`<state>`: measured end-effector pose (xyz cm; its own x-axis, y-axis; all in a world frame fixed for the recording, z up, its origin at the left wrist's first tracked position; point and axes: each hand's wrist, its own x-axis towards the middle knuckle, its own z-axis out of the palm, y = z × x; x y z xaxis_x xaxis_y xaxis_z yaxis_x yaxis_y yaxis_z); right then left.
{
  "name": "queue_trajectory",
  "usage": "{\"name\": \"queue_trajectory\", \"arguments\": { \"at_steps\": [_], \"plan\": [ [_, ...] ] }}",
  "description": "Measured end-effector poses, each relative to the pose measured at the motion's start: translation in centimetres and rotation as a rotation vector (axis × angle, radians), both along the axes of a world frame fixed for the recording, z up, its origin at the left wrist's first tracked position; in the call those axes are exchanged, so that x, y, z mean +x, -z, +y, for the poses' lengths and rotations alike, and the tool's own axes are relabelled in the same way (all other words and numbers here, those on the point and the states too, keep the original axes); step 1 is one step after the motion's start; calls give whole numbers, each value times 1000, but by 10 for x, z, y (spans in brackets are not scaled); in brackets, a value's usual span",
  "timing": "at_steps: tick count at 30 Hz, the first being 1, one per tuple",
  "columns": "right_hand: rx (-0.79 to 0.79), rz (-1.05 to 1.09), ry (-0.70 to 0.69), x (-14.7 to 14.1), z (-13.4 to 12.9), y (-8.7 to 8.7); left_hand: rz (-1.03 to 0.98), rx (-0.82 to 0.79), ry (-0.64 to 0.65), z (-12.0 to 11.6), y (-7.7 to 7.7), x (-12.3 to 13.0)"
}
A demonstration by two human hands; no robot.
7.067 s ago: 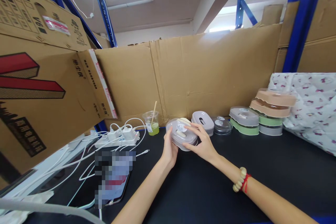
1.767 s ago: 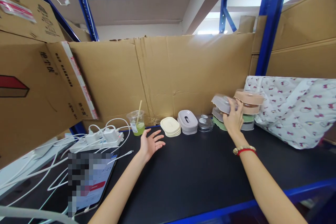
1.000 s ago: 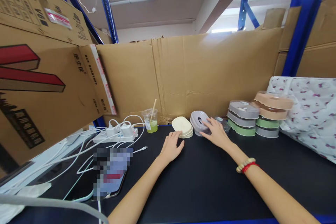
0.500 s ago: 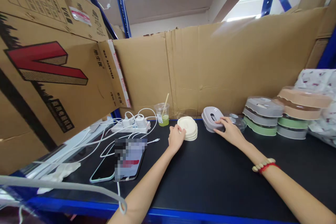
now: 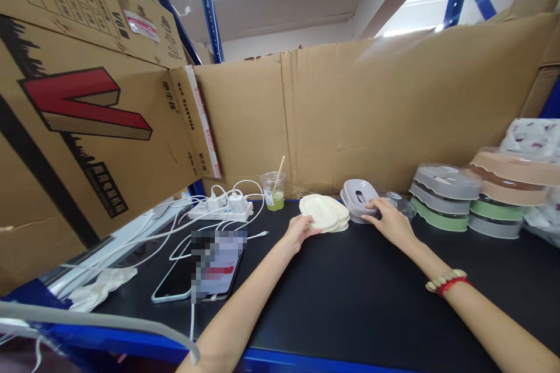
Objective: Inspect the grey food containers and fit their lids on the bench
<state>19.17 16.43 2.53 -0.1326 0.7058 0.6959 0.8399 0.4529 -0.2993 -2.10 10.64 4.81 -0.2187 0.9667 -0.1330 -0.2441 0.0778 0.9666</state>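
Note:
My left hand [image 5: 301, 232] pinches the near left edge of a cream lid [image 5: 318, 213], which is lifted off and shifted left of the other cream lids [image 5: 342, 214] on the black tabletop. To their right sits a small stack of grey-lilac lids [image 5: 359, 195], the top one with a dark oval slot. My right hand [image 5: 387, 217] has thumb and fingertips at the right edge of this stack. A beaded bracelet and a red band circle the right wrist. Behind that hand lies a clear plastic piece [image 5: 400, 204], partly covered.
At the right stand stacks of grey and green containers [image 5: 446, 207] and peach ones [image 5: 507, 192]. Left are two phones [image 5: 219, 280], white cables, a power strip [image 5: 201, 210] and a cup of green liquid [image 5: 275, 201]. Cardboard [image 5: 371, 111] walls the back; a big box [image 5: 87, 145] leans left.
My left hand has taken hold of the top cream lid and slid it left off the others. My right hand stays at the grey-lilac stack. The view has shifted slightly.

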Motion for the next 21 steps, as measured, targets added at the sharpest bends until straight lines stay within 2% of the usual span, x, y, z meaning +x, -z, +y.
{"name": "queue_trajectory", "arguments": {
  "at_steps": [3, 6, 10, 14, 17, 21],
  "plan": [
    [95, 69, 0, 0, -1, -1, 14, 45, -48, 0, -2, -4],
    [210, 158, -55, -5, -7, -5, 24, 94, -32, -1, -4, -6],
    [315, 178, -275, -20, -22, -11, 13, 130, 35, -4, -5, 1],
    [380, 27, -490, -36, -39, -13, -60, 140, 133, -7, -6, 8],
    [401, -64, -512, -41, -47, -14, -99, 171, 170, -9, -7, 10],
    [362, -55, -527, -41, -49, -14, -75, 248, 64, -8, -7, 8]
  ]
}}
